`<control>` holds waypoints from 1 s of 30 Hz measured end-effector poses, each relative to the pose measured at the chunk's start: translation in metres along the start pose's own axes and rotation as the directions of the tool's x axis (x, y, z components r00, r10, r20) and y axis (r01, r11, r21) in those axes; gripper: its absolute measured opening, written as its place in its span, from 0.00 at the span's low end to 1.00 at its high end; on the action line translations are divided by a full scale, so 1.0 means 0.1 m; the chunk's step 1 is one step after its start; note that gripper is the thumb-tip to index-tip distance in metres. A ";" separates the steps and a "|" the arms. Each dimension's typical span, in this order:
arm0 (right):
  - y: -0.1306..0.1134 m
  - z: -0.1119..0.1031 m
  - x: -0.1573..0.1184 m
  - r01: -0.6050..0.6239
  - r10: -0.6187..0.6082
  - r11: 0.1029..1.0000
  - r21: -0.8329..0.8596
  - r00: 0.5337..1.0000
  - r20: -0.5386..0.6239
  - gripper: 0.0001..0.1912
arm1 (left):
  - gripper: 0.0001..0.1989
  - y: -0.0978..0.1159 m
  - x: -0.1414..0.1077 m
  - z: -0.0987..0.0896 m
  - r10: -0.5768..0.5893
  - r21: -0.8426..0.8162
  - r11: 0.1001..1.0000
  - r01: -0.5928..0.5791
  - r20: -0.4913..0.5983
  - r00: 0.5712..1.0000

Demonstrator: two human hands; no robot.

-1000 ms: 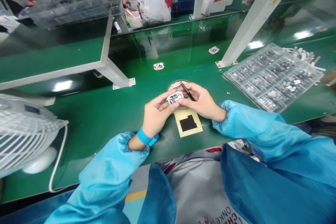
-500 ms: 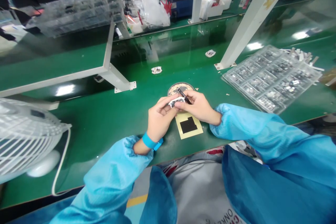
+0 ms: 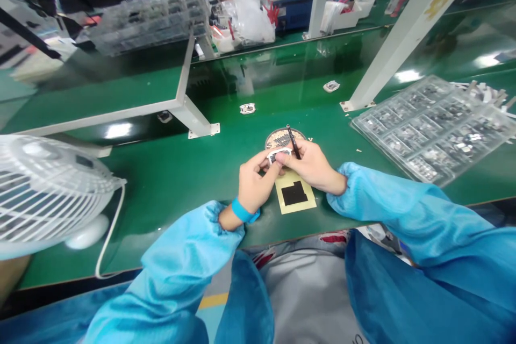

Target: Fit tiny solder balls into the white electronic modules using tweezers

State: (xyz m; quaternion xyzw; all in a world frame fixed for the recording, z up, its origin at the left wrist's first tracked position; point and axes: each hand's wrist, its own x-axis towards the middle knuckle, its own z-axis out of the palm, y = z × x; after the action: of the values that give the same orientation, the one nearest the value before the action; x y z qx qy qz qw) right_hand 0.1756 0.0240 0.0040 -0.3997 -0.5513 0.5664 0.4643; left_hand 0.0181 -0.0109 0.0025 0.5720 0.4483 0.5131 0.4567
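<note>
Black pen-like tool [image 3: 293, 140] has swung steeper since half a second ago: we've got it in the right hand [image 3: 316, 168], fingers half-curled, upper end leaning slightly left, thumb on the white housing [image 3: 273, 156]. Left hand [image 3: 258, 185] is curled, pinching the housing's left end, probably thumb against fingers though the underside is hidden; long axis roughly left-right, between our hands, in front of the round dish [image 3: 269, 136]. Only print we catch: a cut-off round letter on the grey shirt [image 3: 308, 290].
</note>
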 end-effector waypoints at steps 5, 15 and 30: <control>-0.01 -0.02 0.09 0.165 -0.165 0.983 -0.084 0.986 0.007 0.22 | 0.15 0.01 0.09 0.06 0.032 -0.050 0.998 -0.038 -0.118 0.993; -0.21 -0.28 0.06 0.622 -0.621 0.629 -0.466 0.763 0.180 0.07 | 0.12 -0.04 0.06 -0.04 0.102 0.237 0.968 -0.087 -0.050 0.994; -0.05 -0.36 0.07 0.677 -0.583 0.592 -0.437 0.734 0.347 0.07 | 0.13 -0.14 0.05 -0.12 0.094 0.348 0.933 -0.089 0.003 0.996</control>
State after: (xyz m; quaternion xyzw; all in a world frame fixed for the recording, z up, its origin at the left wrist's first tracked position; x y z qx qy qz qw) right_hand 0.2090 0.0393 0.0070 -0.2418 -0.8287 0.2179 0.4553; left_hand 0.0060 -0.0024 -0.0095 0.6605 0.5079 0.4504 0.3209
